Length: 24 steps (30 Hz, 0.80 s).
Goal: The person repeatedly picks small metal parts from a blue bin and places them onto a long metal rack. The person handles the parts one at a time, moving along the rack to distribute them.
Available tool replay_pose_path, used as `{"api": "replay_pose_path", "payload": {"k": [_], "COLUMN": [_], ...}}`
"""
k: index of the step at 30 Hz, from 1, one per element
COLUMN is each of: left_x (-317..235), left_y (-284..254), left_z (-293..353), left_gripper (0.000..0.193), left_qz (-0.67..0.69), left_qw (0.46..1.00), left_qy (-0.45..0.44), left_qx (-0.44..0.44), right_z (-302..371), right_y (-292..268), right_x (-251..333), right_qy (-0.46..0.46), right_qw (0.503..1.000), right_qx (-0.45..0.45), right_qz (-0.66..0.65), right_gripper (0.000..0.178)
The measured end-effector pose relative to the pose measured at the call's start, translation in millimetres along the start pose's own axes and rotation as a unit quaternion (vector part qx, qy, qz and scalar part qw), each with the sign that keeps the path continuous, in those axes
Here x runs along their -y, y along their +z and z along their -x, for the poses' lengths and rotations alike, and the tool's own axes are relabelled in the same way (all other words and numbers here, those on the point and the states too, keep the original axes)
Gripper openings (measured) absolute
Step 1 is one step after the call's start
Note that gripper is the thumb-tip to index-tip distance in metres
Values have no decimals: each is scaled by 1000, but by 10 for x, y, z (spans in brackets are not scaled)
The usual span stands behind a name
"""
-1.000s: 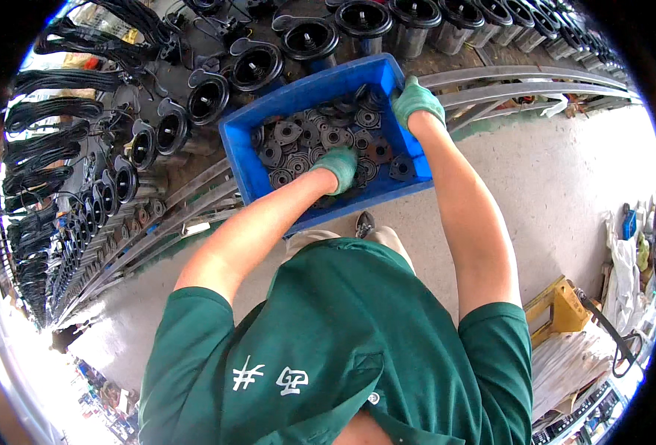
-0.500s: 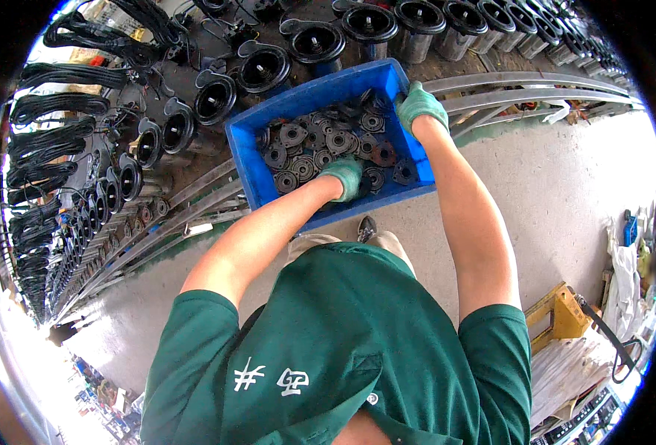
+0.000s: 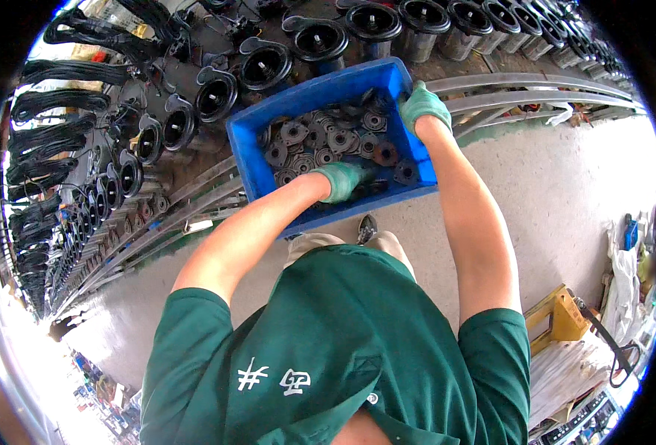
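A blue plastic bin [image 3: 309, 94] holds a heap of dark, roughly round metal plates [image 3: 340, 140] with holes in their centres. One of these plates [image 3: 385, 154] looks rusty brown. My left hand [image 3: 340, 182], in a green glove, reaches over the near side into the bin. Its fingers are down among the parts, blurred and partly hidden, so whatever they touch does not show. My right hand [image 3: 424, 109], gloved the same way, is closed round the bin's right rim near its far corner.
Beyond the bin, a bench with curved-looking metal rails [image 3: 536, 98] carries rows of metal cylinders with black flanged tops [image 3: 320, 39]. Coiled black cables [image 3: 64, 104] lie at the far left. A yellow pallet jack [image 3: 562, 319] stands at the right on the grey floor.
My left hand has shifted slightly left and lies flatter inside the bin. My right hand keeps its hold on the rim.
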<state>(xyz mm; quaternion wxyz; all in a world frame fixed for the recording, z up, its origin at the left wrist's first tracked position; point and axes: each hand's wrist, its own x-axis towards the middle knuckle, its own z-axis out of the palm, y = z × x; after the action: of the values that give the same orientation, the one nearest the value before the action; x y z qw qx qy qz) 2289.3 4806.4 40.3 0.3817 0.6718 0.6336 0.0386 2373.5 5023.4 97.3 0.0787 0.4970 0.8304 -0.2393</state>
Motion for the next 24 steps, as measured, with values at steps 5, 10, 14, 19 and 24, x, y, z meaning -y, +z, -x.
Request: {"api": "replay_pose_path", "payload": {"k": [5,10,14,19,24], "left_x": [-92,297,309,499,1271], "left_y": [-87,34,-216,-282,216], "left_z": [144,80,603,1686,2652], "left_gripper": [46,47,41,21,17], "left_qz": [36,134,365,764,783], "left_qw": [998,988,913,550,346], "left_qy": [-48,-67,-43,-19,-1], "left_qx": [-2,-44,-178,-338,-517], "right_z": [-128,-163,-254,-380,-446], "right_y": [123,123,254,372,437], "right_x": [-27,-51,-81,-246,-338], "right_qy": [12,-12,-10,-32,-44], "right_qw": [999,1000,999,996,995], "right_qx": [-27,-24,-46,-76,-80], "right_qz": [28,14,26,34,31], "right_gripper": [54,55,55,51,60]}}
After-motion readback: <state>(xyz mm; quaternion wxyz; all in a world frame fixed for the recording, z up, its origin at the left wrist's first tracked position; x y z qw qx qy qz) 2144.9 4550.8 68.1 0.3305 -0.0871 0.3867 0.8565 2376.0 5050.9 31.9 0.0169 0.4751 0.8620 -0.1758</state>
